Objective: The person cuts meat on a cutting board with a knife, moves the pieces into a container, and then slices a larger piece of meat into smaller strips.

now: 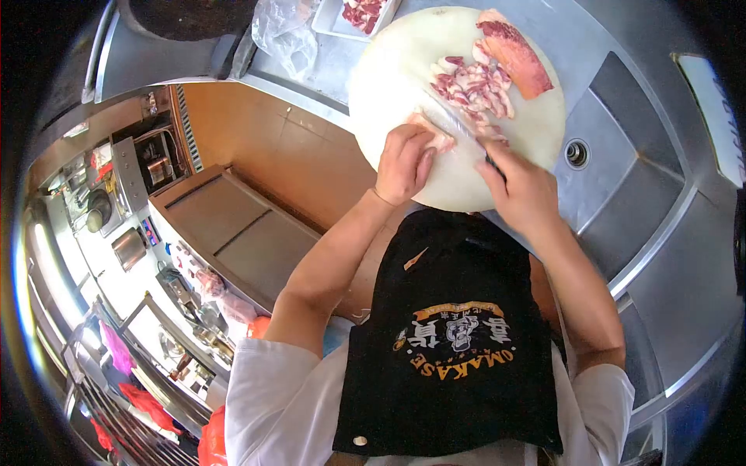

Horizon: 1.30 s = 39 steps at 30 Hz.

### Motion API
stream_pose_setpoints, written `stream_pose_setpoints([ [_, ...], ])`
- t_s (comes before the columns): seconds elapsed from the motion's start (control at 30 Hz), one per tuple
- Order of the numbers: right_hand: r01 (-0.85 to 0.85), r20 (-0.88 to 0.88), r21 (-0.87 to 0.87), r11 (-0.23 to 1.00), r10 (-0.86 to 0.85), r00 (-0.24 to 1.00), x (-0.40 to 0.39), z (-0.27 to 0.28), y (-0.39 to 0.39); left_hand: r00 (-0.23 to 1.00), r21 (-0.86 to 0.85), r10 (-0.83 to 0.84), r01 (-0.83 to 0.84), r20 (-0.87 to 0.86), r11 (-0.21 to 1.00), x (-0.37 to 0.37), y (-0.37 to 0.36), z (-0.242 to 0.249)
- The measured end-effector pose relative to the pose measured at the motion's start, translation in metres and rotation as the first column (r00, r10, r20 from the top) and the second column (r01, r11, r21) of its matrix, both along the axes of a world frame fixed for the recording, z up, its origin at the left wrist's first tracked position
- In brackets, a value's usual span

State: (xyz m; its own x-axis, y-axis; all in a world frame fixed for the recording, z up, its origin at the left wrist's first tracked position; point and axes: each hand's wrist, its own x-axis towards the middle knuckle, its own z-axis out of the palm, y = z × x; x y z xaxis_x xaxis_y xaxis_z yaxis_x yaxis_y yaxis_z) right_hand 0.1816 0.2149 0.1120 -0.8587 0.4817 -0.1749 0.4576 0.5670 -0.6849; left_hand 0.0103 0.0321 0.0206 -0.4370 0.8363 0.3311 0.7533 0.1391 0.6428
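Observation:
On a round white cutting board (381, 62), my right hand (522, 185) is closed around the dark handle of a knife (452, 118). The blade points up and left across the board, beside the meat under my other hand. My left hand (404, 163) presses a pale piece of meat (440, 140) with curled fingers, close to the blade. Beyond the knife lies a heap of cut meat slices (478, 87), pink and red. A larger uncut slab of meat (522, 58) with a fatty edge rests at the board's upper right.
A white tray (342, 22) of red meat and a crumpled clear plastic bag (284, 35) sit beyond the board on the metal counter. At right is a steel sink (622, 147) with a drain (576, 154). Shelves and cookware stand far left.

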Motion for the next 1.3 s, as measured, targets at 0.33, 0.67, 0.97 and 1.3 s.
stream_pose_setpoints([
  [0.33,-0.123,0.125,-0.020,0.992,0.125,0.984,0.027,0.003,-0.021,0.996,-0.051,-0.066,0.063,-0.064,0.997,-0.004,0.001,-0.006],
  [0.67,-0.109,0.174,-0.081,0.991,0.121,0.977,0.073,0.008,-0.020,0.999,-0.029,-0.022,0.021,-0.032,0.999,-0.004,0.003,-0.005],
  [0.97,-0.085,0.052,0.007,0.996,0.085,0.995,-0.097,-0.036,0.004,0.998,-0.024,-0.061,0.060,-0.019,0.998,-0.007,0.007,0.007],
  [1.3,-0.116,0.120,-0.018,0.993,0.118,0.986,0.059,0.030,-0.017,1.000,-0.036,-0.016,0.016,-0.025,0.999,-0.001,-0.004,-0.005],
])
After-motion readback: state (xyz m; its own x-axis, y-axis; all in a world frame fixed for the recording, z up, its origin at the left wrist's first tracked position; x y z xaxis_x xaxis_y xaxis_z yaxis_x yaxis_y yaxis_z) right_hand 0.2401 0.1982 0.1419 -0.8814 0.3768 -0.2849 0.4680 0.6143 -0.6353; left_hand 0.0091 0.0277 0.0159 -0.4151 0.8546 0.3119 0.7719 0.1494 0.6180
